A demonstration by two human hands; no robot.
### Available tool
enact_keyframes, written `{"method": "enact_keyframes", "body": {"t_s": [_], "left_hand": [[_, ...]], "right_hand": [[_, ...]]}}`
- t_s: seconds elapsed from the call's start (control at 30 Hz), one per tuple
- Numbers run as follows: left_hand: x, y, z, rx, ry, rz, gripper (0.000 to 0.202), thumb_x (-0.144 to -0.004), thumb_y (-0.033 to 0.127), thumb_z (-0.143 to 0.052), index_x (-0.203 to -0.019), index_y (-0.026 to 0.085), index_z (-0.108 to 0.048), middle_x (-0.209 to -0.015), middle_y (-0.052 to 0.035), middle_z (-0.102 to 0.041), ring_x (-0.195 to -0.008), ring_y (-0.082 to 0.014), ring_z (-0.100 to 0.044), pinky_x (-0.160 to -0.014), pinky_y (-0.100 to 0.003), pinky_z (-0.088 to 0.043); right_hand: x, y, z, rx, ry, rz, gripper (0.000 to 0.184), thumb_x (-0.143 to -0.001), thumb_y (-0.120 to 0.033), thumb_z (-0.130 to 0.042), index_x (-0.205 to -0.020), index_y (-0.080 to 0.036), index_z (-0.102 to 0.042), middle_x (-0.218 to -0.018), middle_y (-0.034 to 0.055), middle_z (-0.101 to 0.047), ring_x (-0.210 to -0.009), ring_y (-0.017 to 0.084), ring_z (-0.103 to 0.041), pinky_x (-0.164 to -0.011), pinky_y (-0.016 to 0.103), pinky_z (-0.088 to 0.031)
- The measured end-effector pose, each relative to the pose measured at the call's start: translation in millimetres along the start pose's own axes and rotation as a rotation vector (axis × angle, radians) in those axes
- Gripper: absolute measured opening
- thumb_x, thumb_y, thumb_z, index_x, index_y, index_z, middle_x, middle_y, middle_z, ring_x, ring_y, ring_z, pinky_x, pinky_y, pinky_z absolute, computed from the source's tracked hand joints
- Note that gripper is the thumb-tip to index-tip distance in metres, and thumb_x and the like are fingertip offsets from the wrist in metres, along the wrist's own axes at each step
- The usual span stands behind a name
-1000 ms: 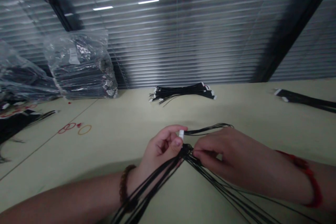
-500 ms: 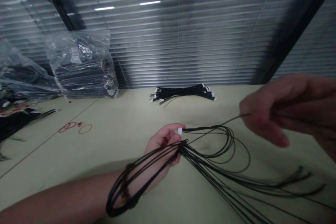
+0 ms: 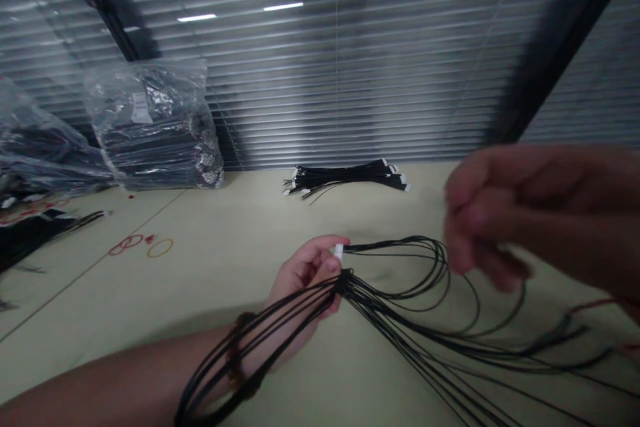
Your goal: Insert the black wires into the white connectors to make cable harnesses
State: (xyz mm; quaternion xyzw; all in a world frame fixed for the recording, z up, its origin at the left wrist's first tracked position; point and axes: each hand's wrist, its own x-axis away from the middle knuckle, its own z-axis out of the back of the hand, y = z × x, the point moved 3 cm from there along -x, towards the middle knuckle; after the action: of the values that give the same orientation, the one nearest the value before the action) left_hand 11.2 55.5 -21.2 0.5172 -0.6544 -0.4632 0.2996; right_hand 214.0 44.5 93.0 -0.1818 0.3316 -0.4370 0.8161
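Observation:
My left hand [image 3: 310, 277] is closed around a bundle of thin black wires [image 3: 400, 317], with a small white connector [image 3: 339, 253] between thumb and index finger. Wires loop out of the connector to the right and curve back to the bundle. Another part of the bundle hangs in a long loop over my left wrist, and loose ends spread to the lower right. My right hand [image 3: 535, 220], blurred, is raised at the right with its fingers bent together. One black wire [image 3: 517, 310] curves up to its underside; the fingers hide where it ends.
A bunch of black wires with white connectors [image 3: 350, 177] lies at the table's back. Plastic bags of wires [image 3: 155, 140] stand at the back left, near more black wires [image 3: 30, 233]. Red rubber bands [image 3: 126, 245] and a yellow one [image 3: 160, 248] lie left. Window blinds are behind.
The wire stretched straight between the bundle and my right hand now hangs in a curve. My right hand has turned and shifted slightly left. The loop over my left wrist hangs lower and further left.

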Motion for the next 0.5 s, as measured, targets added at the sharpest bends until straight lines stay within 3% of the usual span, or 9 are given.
{"method": "enact_keyframes", "body": {"t_s": [0.07,0.2,0.5], "left_hand": [[3,3,-1.7,-0.009,0.002,-0.011,0.026,-0.077,0.033,-0.065,-0.099,0.020,-0.062,-0.053,0.0072,-0.043,-0.036,-0.0015,-0.038,-0.034,-0.011,-0.023],[8,9,-5.6,-0.016,-0.020,0.012,0.025,-0.079,0.034,-0.063,-0.100,0.021,-0.062,-0.059,0.0057,-0.046,-0.039,-0.0013,-0.040,-0.036,-0.011,-0.025],[10,8,-8.4,0.008,-0.038,0.016,0.025,-0.079,0.036,-0.062,-0.100,0.022,-0.063,-0.058,0.0065,-0.043,-0.039,0.0003,-0.041,-0.037,-0.009,-0.029]], "right_hand": [[3,-15,-25,0.118,-0.092,0.115,0.017,-0.085,-0.032,-0.051,-0.075,-0.019,-0.055,-0.058,-0.0046,-0.056,-0.046,0.005,-0.048,-0.043,0.018,-0.033],[9,-18,-54,0.469,0.020,0.332,0.014,-0.086,-0.019,-0.046,-0.074,-0.017,-0.053,-0.058,-0.0030,-0.053,-0.047,0.009,-0.046,-0.048,0.025,-0.027],[16,-13,-61,0.610,0.122,0.461,0.022,-0.089,-0.020,-0.041,-0.070,-0.018,-0.053,-0.056,-0.0021,-0.051,-0.050,0.012,-0.046,-0.053,0.029,-0.024]]}}
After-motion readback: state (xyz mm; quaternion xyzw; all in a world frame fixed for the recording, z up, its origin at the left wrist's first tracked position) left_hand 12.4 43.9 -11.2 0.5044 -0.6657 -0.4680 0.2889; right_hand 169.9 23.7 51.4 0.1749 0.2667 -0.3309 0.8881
